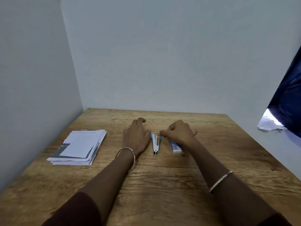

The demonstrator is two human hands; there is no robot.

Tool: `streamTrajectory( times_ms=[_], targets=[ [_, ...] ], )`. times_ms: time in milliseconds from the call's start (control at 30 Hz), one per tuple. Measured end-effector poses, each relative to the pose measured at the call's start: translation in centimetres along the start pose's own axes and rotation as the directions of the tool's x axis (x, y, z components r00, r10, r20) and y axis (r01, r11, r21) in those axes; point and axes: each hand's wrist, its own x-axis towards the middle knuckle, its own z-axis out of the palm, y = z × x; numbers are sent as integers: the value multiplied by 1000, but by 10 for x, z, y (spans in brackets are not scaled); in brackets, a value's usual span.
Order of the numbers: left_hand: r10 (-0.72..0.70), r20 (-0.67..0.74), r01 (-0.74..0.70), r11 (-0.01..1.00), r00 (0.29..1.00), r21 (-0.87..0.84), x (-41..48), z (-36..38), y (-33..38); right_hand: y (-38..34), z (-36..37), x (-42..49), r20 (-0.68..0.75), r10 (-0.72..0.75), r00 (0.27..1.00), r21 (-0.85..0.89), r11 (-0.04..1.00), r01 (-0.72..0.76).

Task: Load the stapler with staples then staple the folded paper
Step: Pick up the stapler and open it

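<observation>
A brown wooden table with strong grain lines (162, 185) is set into a corner formed by two plain pale grey-blue walls (162, 54). The left wall (32, 79) is met by the table's left edge. At the right edge, a dark blue curtain (288, 95) is seen, and bright light is let in under its lower corner. The room is lit evenly and softly.

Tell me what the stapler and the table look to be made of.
Stapler: seemingly bright metal, judging by its pale silvery sheen, with blue parts at the far end, probably plastic. Table: wood or wood-look laminate, matte, with visible brown grain and knots.
</observation>
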Motion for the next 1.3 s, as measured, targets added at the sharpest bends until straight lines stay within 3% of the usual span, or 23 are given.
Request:
streamTrajectory(
  times_ms=[100,267,500,700,800,933,1133,1233,1300],
  targets=[
    [18,34,-17,999,999,-31,8,8,-2,-5,2,4,88,34,996,27,999,-37],
    [26,27,-22,992,999,-125,10,10,-4,-4,8,8,54,47,997,91,995,-52],
    [-84,98,116,917,992,-381,9,5,5,-3,13,-1,-225,26,974,222,975,25],
    [-25,209,130,853,978,-506,2,7,15,-2,11,-2,-389,-26,921,354,919,175],
    [-8,178,106,832,984,-545,2,5,16,1,13,3,-330,-70,941,478,847,231],
    [37,159,66,801,987,-595,3,2,17,5,12,9,-92,-219,971,760,615,210],
    [85,176,52,756,981,-653,4,3,15,11,13,16,-37,-308,951,818,537,206],
    [101,209,89,669,973,-738,4,2,14,12,12,16,-36,-340,940,841,497,212],
    [118,209,75,677,971,-732,5,2,14,13,13,15,-36,-353,935,849,483,215]
  ],
)
